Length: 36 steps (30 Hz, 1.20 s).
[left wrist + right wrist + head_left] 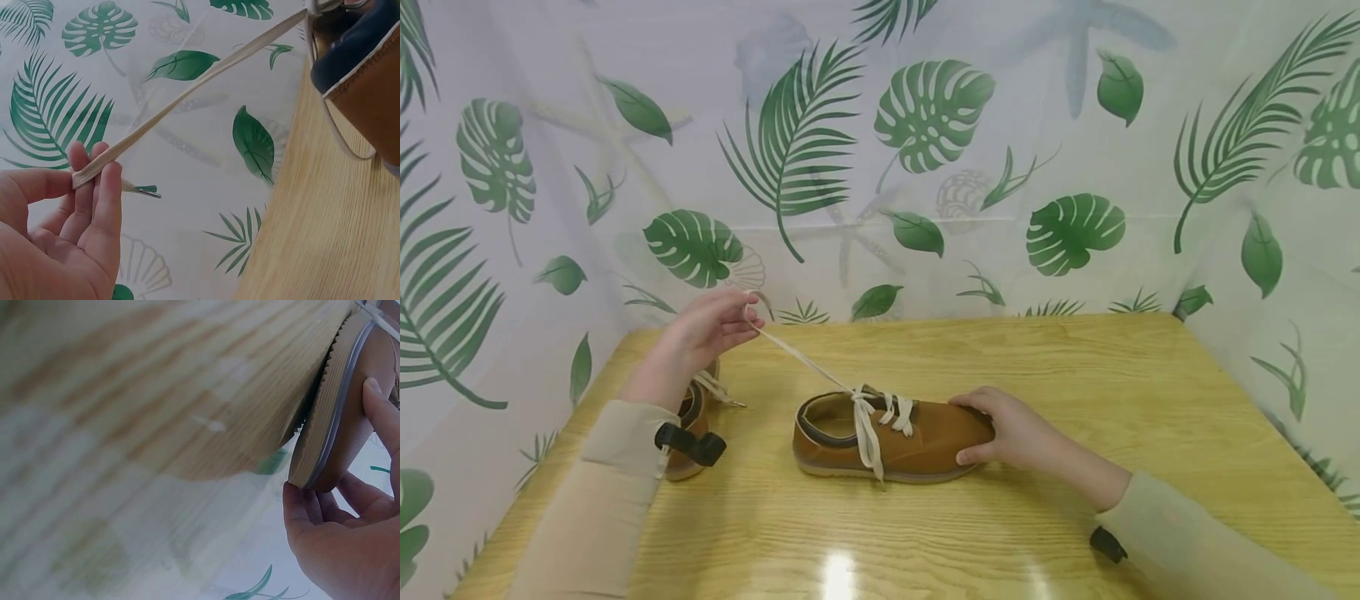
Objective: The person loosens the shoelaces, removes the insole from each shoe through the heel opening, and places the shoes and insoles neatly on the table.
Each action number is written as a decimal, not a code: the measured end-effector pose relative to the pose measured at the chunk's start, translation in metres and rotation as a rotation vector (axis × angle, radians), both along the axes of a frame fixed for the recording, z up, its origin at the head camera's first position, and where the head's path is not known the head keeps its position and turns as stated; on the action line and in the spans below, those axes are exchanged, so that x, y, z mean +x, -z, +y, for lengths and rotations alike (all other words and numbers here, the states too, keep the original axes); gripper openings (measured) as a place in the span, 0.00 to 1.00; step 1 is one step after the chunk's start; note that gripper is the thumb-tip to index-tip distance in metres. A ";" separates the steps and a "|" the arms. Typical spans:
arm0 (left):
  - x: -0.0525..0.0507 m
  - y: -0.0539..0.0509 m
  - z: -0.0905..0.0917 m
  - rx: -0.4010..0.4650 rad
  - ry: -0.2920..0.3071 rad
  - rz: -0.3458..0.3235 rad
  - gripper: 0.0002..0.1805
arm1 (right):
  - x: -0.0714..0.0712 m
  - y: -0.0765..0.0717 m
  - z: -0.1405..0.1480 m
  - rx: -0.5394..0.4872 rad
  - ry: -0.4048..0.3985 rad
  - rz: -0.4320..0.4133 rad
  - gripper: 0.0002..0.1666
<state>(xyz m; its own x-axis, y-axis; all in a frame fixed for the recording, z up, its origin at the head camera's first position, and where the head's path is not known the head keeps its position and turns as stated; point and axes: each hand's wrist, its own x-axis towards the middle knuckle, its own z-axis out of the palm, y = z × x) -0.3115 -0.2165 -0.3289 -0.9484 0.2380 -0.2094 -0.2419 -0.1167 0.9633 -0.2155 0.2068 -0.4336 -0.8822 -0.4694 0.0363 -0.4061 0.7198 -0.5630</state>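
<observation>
One left hand (pixel 707 332), one right hand (pixel 1018 429), two brown shoes on one table (pixel 1075 533).
The left pinches one taut lace (pixel 805 359) from the middle shoe (pixel 936 429); the right grips its toe. The second shoe (pixel 683 467) stands left, partly behind one forearm (pixel 595 500).

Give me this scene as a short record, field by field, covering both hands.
Left hand: raised, pinching a pale lace
Lace: stretched straight from the fingers to the knot at the shoe's opening
Right hand: gripping the toe of the brown shoe
Brown shoe: sole down, toe toward the right hand
Second shoe: partly hidden behind the left forearm
Surface: wooden table
Backdrop: white cloth with green leaf print
</observation>
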 end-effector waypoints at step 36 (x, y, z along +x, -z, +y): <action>-0.005 -0.008 -0.076 0.198 -0.111 -0.062 0.20 | 0.000 0.000 0.001 0.001 -0.008 -0.007 0.45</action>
<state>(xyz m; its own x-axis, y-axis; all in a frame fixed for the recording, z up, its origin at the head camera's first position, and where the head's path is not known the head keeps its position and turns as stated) -0.3166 -0.2929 -0.3205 -0.9578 0.1748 -0.2280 -0.2753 -0.3308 0.9027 -0.2160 0.2079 -0.4332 -0.8786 -0.4766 0.0297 -0.4082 0.7171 -0.5649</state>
